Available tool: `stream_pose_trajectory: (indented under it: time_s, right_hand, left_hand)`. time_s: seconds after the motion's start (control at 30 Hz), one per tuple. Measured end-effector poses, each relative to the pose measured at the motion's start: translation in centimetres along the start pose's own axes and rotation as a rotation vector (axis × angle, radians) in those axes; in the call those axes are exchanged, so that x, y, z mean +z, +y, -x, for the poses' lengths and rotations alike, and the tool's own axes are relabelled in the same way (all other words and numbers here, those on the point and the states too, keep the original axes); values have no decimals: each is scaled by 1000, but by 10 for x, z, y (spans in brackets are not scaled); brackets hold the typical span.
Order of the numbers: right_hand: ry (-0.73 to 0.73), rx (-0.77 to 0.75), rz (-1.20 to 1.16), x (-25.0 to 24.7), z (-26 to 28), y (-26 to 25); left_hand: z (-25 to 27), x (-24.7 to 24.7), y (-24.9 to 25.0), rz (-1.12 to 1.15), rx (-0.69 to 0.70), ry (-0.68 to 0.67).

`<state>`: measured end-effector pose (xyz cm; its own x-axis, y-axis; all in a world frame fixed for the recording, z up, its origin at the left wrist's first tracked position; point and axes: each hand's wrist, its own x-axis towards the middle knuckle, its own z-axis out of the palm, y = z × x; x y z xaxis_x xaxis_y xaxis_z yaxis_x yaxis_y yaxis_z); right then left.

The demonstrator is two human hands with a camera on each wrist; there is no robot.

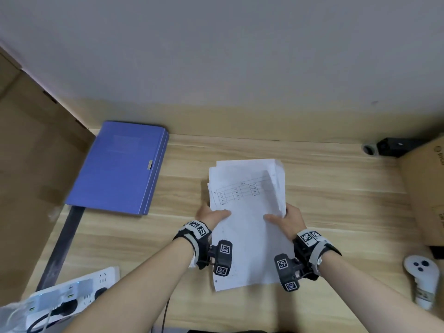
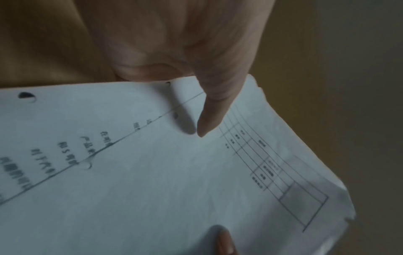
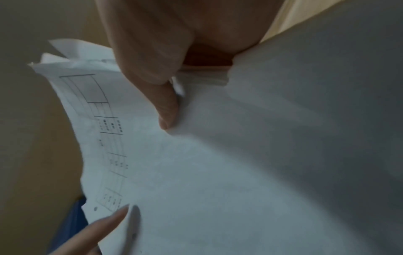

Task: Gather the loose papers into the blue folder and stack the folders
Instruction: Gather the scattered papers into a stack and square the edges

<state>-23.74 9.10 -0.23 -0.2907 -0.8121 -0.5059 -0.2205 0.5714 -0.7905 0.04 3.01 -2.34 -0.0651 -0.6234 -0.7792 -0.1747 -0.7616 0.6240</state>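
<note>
In the head view, low in the middle of the frame, the left hand (image 1: 211,216) and right hand (image 1: 284,218) each pinch a side edge of the stack of papers (image 1: 247,212), thumbs on top; its top sheet bears a printed table too small to read, and the closed blue folder (image 1: 120,167) lies shut at centre left on the wooden desk (image 1: 324,188). The left wrist view shows the left thumb (image 2: 209,112) pressed on the punched sheet beside blurred Chinese characters. The right wrist view shows the right thumb (image 3: 165,103) clamping the ragged sheet edges.
</note>
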Motion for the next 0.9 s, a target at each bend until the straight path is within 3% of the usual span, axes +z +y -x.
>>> stream_pose_trajectory:
  time_s: [0.1, 0.3, 0.43, 0.67, 0.9]
  right_hand:
    - [41, -69, -69, -11, 0, -31]
    - [200, -251, -259, -33, 2, -111]
    - [233, -325, -311, -42, 12, -135]
    - [221, -273, -298, -36, 30, -99]
    - [273, -257, -359, -36, 26, -113]
  left_hand:
    - [23, 3, 42, 92, 110, -60]
    - [60, 7, 133, 113, 482, -8]
    - [86, 2, 162, 89, 658, -16]
    - [65, -3, 116, -73, 576, -37]
    - [72, 15, 137, 119, 614, -65]
